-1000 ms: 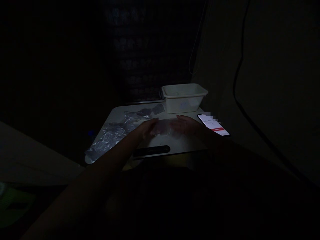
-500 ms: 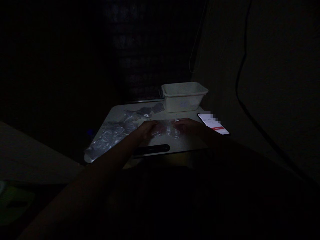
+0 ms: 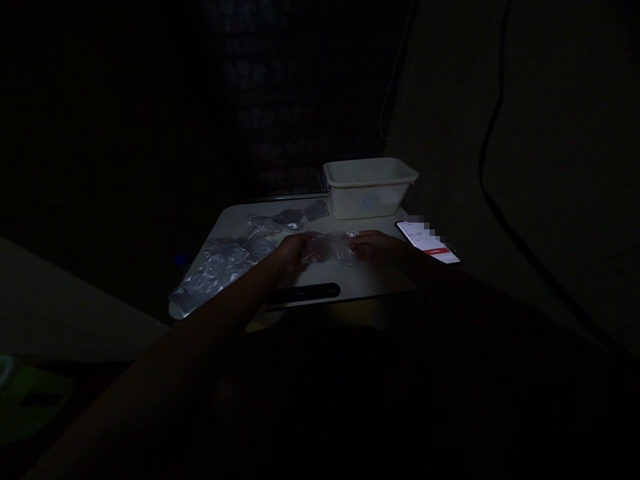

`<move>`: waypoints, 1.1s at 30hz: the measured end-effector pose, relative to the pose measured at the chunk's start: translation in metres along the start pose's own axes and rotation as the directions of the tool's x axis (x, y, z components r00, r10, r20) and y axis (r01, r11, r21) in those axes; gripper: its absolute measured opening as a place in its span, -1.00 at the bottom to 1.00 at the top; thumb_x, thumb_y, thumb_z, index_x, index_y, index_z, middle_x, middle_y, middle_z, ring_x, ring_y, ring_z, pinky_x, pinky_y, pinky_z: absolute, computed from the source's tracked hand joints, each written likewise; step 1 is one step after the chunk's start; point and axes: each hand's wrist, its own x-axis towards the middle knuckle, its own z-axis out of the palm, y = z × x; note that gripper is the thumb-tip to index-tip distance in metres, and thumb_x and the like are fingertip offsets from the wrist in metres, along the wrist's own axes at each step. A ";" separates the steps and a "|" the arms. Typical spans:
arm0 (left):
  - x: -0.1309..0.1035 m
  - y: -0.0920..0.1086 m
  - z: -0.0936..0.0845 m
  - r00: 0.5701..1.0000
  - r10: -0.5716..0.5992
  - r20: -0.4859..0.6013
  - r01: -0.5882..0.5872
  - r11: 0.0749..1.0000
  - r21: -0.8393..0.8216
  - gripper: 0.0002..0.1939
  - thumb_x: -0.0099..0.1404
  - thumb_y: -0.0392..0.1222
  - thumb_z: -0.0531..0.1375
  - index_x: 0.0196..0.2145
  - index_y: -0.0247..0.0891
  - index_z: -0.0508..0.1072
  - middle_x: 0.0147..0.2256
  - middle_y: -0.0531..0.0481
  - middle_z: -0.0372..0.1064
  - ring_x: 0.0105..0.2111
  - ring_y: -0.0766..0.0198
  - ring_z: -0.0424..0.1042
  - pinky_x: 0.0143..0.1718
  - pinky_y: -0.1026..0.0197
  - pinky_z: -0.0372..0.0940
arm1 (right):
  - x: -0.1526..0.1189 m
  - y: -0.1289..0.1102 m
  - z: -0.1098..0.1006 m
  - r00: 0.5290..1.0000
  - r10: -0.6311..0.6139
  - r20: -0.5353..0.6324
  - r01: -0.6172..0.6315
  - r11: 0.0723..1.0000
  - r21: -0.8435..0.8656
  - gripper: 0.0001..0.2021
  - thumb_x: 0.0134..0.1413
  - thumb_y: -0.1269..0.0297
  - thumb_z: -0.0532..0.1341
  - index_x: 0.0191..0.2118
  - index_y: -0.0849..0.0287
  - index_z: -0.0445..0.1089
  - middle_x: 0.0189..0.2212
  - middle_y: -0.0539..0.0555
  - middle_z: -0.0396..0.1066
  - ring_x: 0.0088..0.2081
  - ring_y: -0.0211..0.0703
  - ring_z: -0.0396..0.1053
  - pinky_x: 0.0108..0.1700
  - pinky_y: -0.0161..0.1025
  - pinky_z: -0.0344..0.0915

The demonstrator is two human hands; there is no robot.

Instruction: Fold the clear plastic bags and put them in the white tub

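A clear plastic bag (image 3: 334, 247) is stretched between my two hands, just above the small white table (image 3: 350, 283). My left hand (image 3: 294, 252) is closed on its left side, and part of the fingers shows through the film. At the other end, my right hand (image 3: 373, 247) pinches the bag, thumb on top. Something reddish shows through the plastic, perhaps my own fingers; the dark makes it hard to tell. To the left lies a spread of crumpled clear plastic bags (image 3: 220, 267), with flatter ones (image 3: 290, 217) behind them.
A white plastic tub (image 3: 370, 200) stands at the table's back right. A phone with a lit screen (image 3: 427, 241) lies by the right edge. In the table's front edge is a dark handle slot (image 3: 305, 293). A black cable (image 3: 483, 160) hangs along the right wall.
My hands keep hold of the bag, and its film has shifted slightly between them. The whole view has moved a little, so the table sits slightly higher.
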 end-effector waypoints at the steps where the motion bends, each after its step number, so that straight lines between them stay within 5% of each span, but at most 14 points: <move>1: 0.000 0.000 0.000 1.000 0.000 -0.006 0.000 1.000 0.003 -0.75 0.07 -0.45 -0.10 -0.36 -0.44 0.32 -0.60 -0.06 0.32 -0.64 0.34 0.32 -0.66 0.34 0.24 | 0.000 0.000 0.000 1.000 -0.008 -0.001 0.008 1.000 -0.001 -0.87 -0.12 0.52 0.06 -0.42 0.24 0.30 -0.67 -0.05 0.28 -0.61 -0.40 0.23 -0.53 -0.41 0.19; 7: -0.001 0.000 -0.001 0.998 -0.040 -0.053 0.043 0.998 0.052 -0.82 0.08 -0.41 -0.07 -0.46 -0.41 0.31 -0.66 -0.01 0.28 -0.66 0.34 0.31 -0.64 0.33 0.24 | 0.005 0.005 -0.008 0.998 -0.048 0.030 0.049 0.999 -0.013 -0.92 -0.16 0.51 0.10 -0.49 0.24 0.30 -0.67 -0.06 0.27 -0.62 -0.42 0.21 -0.58 -0.45 0.15; 13: 0.002 -0.003 -0.001 0.996 0.046 -0.083 -0.039 0.996 0.076 -0.90 0.04 -0.41 0.00 -0.55 -0.38 0.29 -0.69 0.03 0.25 -0.69 0.36 0.29 -0.62 0.32 0.21 | 0.014 0.009 -0.016 0.993 -0.046 0.107 0.046 0.999 0.005 -0.88 -0.18 0.52 0.10 -0.43 0.25 0.31 -0.64 -0.05 0.27 -0.60 -0.41 0.22 -0.55 -0.44 0.18; 22: 0.003 -0.004 -0.002 0.982 0.038 -0.186 -0.011 0.990 0.142 -0.89 0.01 -0.41 -0.01 -0.62 -0.34 0.22 -0.77 0.13 0.12 -0.77 0.44 0.18 -0.69 0.37 0.08 | 0.013 0.008 -0.017 0.997 -0.074 0.027 0.073 0.997 0.033 -0.85 -0.18 0.50 0.10 -0.40 0.21 0.33 -0.58 -0.06 0.30 -0.55 -0.42 0.25 -0.50 -0.45 0.21; 33: -0.003 0.000 -0.003 0.995 0.037 -0.098 -0.027 0.994 0.109 -0.86 -0.03 -0.47 -0.05 -0.58 -0.28 0.19 -0.76 0.15 0.11 -0.79 0.44 0.13 -0.77 0.41 -0.01 | 0.003 0.004 -0.007 0.994 -0.108 0.018 0.108 0.994 0.010 -0.78 -0.18 0.57 0.05 -0.38 0.20 0.33 -0.62 -0.05 0.27 -0.57 -0.41 0.22 -0.51 -0.43 0.22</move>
